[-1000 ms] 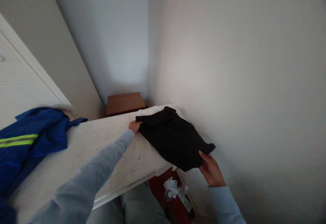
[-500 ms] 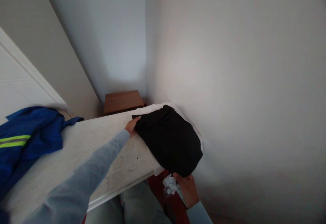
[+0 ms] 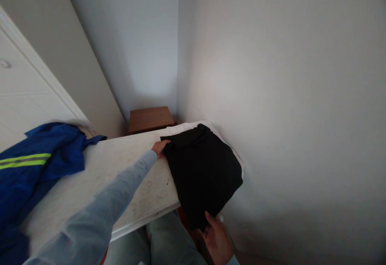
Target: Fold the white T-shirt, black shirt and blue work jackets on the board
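A piece of black cloth (image 3: 202,168) lies over the right end of the white table, its near corner hanging past the front edge. Its exact kind of garment does not show. My left hand (image 3: 161,147) is closed on the cloth's far left corner, at the table's surface. Close to the hanging corner is my right hand (image 3: 219,239), thumb and fingers apart, the fingertips at or just beside the fabric. White fabric (image 3: 208,123) peeks out from beneath the black cloth along the wall side.
On the left of the table (image 3: 129,188) lies a blue garment (image 3: 66,152) with a yellow-and-grey reflective stripe. A small brown wooden cabinet (image 3: 150,118) stands in the far corner. The wall (image 3: 286,116) runs close along the right. My legs (image 3: 169,237) are under the front edge.
The near part of the black cloth has dropped lower over the front edge and covers the white fabric there. My right hand has moved down and its fingers have spread. My left hand keeps its grip.
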A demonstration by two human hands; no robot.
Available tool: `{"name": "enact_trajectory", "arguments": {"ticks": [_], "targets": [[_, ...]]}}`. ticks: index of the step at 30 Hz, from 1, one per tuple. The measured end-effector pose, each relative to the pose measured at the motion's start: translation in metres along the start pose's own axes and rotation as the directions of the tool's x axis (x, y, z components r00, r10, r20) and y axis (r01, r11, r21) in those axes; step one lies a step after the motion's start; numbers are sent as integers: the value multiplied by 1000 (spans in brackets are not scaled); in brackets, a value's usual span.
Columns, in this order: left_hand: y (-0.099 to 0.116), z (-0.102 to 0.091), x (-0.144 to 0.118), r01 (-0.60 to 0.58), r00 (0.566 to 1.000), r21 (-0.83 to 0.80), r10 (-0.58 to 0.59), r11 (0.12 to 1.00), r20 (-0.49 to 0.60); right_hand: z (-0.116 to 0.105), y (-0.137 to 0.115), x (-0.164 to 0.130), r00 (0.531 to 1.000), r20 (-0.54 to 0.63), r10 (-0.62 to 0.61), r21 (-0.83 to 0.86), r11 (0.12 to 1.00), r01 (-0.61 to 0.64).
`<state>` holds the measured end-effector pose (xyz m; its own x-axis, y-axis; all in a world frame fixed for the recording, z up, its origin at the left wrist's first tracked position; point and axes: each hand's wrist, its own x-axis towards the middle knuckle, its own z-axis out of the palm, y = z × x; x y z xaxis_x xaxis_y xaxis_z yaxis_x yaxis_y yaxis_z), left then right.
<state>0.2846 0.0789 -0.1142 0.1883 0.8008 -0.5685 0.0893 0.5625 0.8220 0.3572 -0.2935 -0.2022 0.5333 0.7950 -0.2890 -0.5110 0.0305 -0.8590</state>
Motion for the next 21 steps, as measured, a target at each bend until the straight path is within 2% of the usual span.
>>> {"name": "enact_trajectory", "arguments": {"ticks": [3,5,7,8,9,10,11,12,13,14,15,17,19,20,21], "targets": [[3,-2,2,-65,998,-52,65,997,5,-18,1,9,989,-121,87,132,989,-71],[6,-3,2,-111,994,-88,113,990,12,-38,-12,20,975,-217,57,181,983,-17],[7,-3,3,-141,989,-112,144,984,20,-61,-35,32,933,-360,-21,138,988,75],[7,-2,3,-149,988,-121,153,981,25,-70,-50,37,887,-454,-80,70,990,125],[7,-2,4,-153,987,-128,158,980,29,-77,-66,43,823,-545,-161,-29,984,174],[7,-1,5,-156,986,-135,162,978,31,-80,-84,50,753,-605,-260,-147,965,215],[6,-1,6,-159,986,-142,165,977,32,-79,-103,57,699,-615,-366,-270,930,249],[6,-1,7,-161,985,-149,168,976,32,-73,-123,65,690,-550,-470,-387,876,288],[5,0,9,-166,984,-155,173,974,30,-64,-143,76,719,-433,-543,-475,816,330],[5,0,10,-173,983,-160,180,972,27,-51,-163,90,772,-281,-570,-530,763,370],[4,0,11,-182,982,-163,188,970,23,-35,-181,108,803,-146,-578,-565,715,412],[4,0,14,-200,979,-161,204,967,13,2,-212,153,828,76,-555,-614,629,478],[4,0,15,-212,977,-151,215,966,6,41,-233,208,845,251,-472,-689,526,498],[4,0,15,-213,976,-143,216,967,7,59,-239,236,874,289,-391,-762,459,457],[4,0,14,-211,977,-135,214,968,10,75,-243,264,919,272,-287,-855,366,368]]}}
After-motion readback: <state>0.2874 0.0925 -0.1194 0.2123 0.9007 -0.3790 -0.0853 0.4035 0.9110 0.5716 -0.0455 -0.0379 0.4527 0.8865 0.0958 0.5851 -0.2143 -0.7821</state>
